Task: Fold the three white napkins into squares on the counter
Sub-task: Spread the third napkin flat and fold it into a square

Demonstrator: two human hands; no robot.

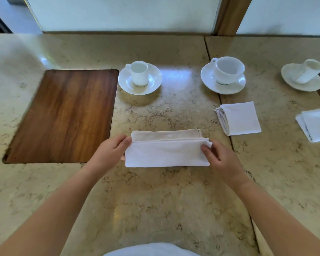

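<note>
Item in hand: long white cloth napkin (167,152), folded to a strip, centre of the marble surface (155,200).
Left hand (111,154): pinching the strip's 9 o'clock end.
Right hand (218,159): pinching the 3 o'clock end.
Finished: two square folded napkins (240,118) (316,124) at 2 o'clock.
Advice: bring end to end — align corners, then press the crease flat.

Counter (155,200): beige marble, brown veining; inset board (67,115): reddish-brown wood grain; three napkins (166,154) (240,119) (316,124) white; cups (139,73) and saucers (207,78) white (thin green base line).
</note>
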